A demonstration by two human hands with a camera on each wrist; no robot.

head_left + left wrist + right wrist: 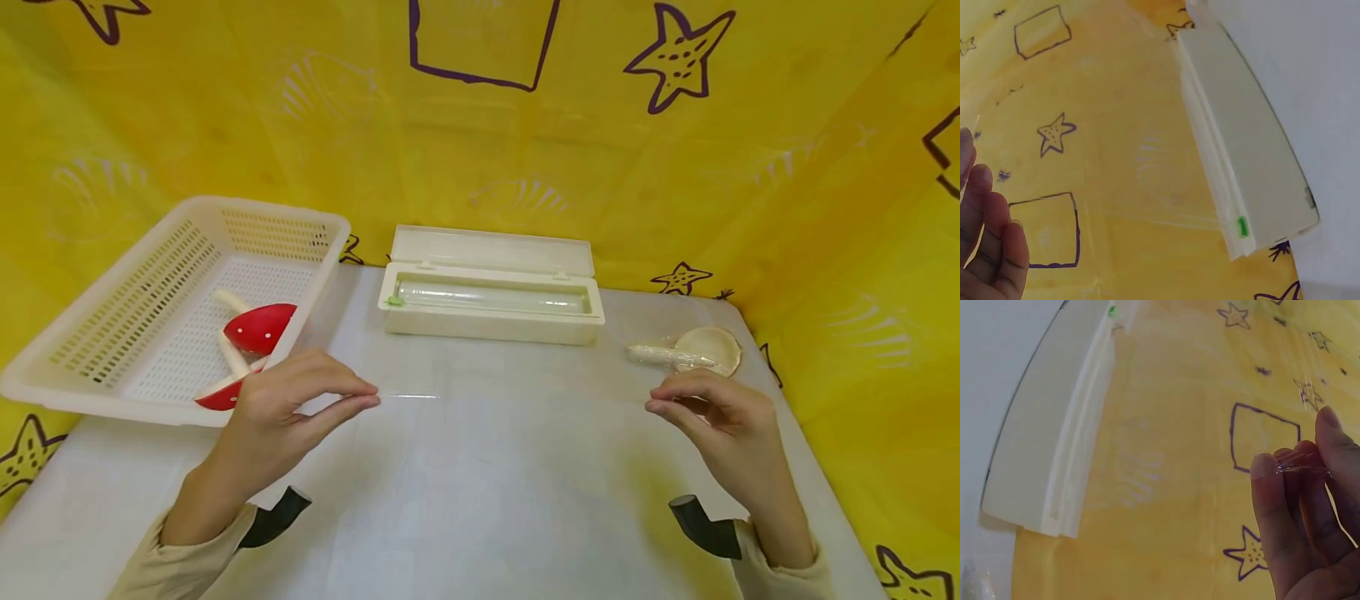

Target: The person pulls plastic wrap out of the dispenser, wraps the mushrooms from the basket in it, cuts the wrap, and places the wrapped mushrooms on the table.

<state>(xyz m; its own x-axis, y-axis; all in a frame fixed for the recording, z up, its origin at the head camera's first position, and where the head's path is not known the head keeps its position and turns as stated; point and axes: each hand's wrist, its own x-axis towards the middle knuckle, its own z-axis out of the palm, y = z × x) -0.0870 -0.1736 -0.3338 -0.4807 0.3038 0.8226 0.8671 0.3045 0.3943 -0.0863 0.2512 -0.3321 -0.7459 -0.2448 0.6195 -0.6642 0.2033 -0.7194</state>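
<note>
Thumb and fingers of my left hand (pixel 288 412) pinch one corner of a clear sheet of cling film (pixel 408 396). My right hand (pixel 727 425) pinches the opposite side, where the film (pixel 1300 469) bunches between the fingertips in the right wrist view. Held up over the table, the sheet spans the gap between both hands and is nearly invisible apart from glints. Beyond it stands a cream cling film box (pixel 487 325) with its lid raised and a clear roll (pixel 487 297) inside. Just past my right hand lies a pale mushroom-shaped piece (pixel 708 348) wrapped in film.
A white perforated basket (pixel 168 408) stands at the left, holding red-capped toy mushrooms (pixel 262 327); my left hand overlaps its near corner in the head view. A small green piece (pixel 395 301) sits on the box's left end. A yellow patterned curtain (pixel 480 142) hangs behind the table.
</note>
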